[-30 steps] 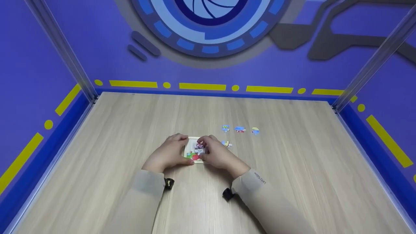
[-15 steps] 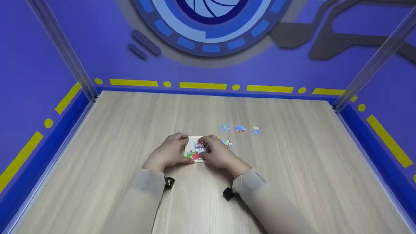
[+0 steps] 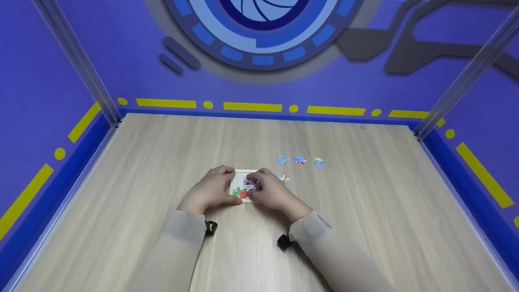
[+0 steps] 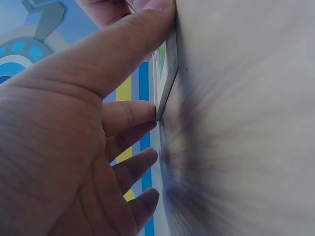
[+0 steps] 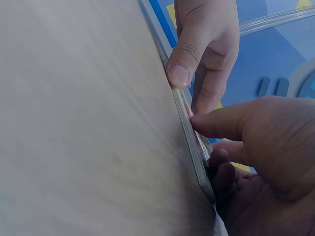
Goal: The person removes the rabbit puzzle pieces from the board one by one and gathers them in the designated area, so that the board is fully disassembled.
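Observation:
A small puzzle tray (image 3: pixel 243 170) with a pale rim lies flat on the table. The left hand (image 3: pixel 211 190) grips its left side, thumb at the near corner and fingers at the far corner. Inside the tray, a green and red section (image 3: pixel 240 193) fills the near left part. The right hand (image 3: pixel 272 191) pinches a puzzle piece with a cartoon animal face (image 3: pixel 249 184) between thumb and fingers, over the tray. In the right wrist view the right hand (image 5: pixel 275 152) is close against the tray edge (image 5: pixel 189 137); its other fingers are curled.
Three loose puzzle pieces lie in a row beyond the right hand: one blue and green (image 3: pixel 281 158), one blue and red (image 3: pixel 299 160), one yellow and blue (image 3: pixel 318 162). Another piece (image 3: pixel 283 178) lies just right of the right hand. Blue walls enclose the wooden table (image 3: pixel 365 182).
The animal-face piece has shifted and turned slightly under the right fingers. The left hand keeps the same hold on the tray.

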A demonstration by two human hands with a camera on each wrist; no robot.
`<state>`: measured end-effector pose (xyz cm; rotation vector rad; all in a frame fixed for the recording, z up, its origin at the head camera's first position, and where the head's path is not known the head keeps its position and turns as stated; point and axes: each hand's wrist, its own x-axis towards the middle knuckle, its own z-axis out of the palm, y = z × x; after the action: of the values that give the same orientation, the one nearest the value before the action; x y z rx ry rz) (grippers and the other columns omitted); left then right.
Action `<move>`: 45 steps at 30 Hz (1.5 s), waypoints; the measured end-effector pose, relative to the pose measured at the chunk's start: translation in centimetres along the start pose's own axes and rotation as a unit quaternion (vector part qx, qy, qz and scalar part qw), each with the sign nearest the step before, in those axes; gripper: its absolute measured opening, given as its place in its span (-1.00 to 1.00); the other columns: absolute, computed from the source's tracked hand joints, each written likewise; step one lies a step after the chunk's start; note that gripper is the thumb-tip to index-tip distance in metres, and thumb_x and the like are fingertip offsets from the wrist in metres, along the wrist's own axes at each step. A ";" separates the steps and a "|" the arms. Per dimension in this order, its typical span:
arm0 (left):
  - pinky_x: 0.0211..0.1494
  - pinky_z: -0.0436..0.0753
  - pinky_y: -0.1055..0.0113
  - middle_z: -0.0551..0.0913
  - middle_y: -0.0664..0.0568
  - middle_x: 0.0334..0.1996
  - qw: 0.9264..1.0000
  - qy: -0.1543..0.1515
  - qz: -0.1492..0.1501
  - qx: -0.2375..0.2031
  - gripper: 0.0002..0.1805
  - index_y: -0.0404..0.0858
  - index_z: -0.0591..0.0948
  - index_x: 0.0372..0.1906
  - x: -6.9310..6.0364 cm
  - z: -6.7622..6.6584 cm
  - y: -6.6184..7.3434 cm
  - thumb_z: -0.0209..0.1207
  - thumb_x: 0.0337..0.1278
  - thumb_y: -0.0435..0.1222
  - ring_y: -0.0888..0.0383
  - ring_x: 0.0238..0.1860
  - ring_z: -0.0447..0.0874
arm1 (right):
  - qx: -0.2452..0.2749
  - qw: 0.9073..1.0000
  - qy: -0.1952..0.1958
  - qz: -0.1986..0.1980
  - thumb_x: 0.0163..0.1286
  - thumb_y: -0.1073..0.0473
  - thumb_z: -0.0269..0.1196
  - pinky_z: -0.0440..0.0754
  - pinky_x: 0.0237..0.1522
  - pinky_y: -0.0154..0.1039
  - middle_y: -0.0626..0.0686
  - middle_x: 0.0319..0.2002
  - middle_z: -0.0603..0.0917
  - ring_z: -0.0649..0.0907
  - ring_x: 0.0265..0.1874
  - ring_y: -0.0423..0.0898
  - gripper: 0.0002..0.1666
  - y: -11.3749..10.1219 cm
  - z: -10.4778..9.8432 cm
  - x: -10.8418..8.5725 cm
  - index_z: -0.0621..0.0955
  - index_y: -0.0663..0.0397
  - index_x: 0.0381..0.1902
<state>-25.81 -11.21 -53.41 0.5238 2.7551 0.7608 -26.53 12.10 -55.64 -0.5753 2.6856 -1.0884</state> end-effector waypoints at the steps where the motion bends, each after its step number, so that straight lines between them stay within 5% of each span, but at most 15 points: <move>1: 0.89 0.29 -0.13 0.40 -0.13 0.74 1.000 0.001 0.000 -0.001 0.13 -0.38 0.42 0.71 0.0 -0.1 0.0 0.66 0.19 0.06 -0.23 0.81 0.23 | 0.001 1.000 0.000 -0.001 0.50 0.18 0.47 0.74 0.29 0.07 0.20 0.34 0.66 0.67 0.10 0.02 -0.40 0.0 0.0 0.0 0.69 0.18 0.45; 28: 0.87 0.33 -0.15 0.42 -0.13 0.72 1.000 0.012 -0.005 -0.018 0.11 -0.38 0.45 0.69 0.1 0.4 -0.1 0.68 0.17 0.03 -0.21 0.78 0.28 | 0.042 0.999 0.022 0.002 0.44 0.10 0.50 0.65 0.02 -0.19 0.07 0.10 0.70 0.62 -0.07 -0.10 -0.43 0.7 -0.1 -0.2 0.72 0.18 0.34; 39: 0.90 0.26 -0.15 0.39 -0.09 0.75 0.999 0.014 -0.018 -0.040 0.08 -0.34 0.45 0.70 0.0 1.2 -0.1 0.67 0.19 0.02 -0.18 0.84 0.16 | 0.181 0.983 -0.017 0.008 0.48 0.12 0.51 0.66 -0.05 -0.30 0.13 0.20 0.72 0.65 -0.05 -0.10 -0.41 1.8 -3.1 -1.8 0.70 0.15 0.40; 45: 0.95 0.12 -0.19 0.37 -0.09 0.77 0.999 0.016 -0.015 -0.027 0.09 -0.34 0.46 0.70 -0.1 0.6 0.0 0.67 0.18 0.04 -0.21 0.89 0.02 | 0.154 0.988 -0.009 -0.015 0.49 0.12 0.52 0.64 0.03 -0.28 0.08 0.20 0.72 0.64 0.02 -0.04 -0.40 1.7 -5.3 -3.2 0.69 0.15 0.42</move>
<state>-25.53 -11.00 -53.96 0.4611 2.7557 0.8414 -25.78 17.84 -52.94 -0.5662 2.4297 -1.4626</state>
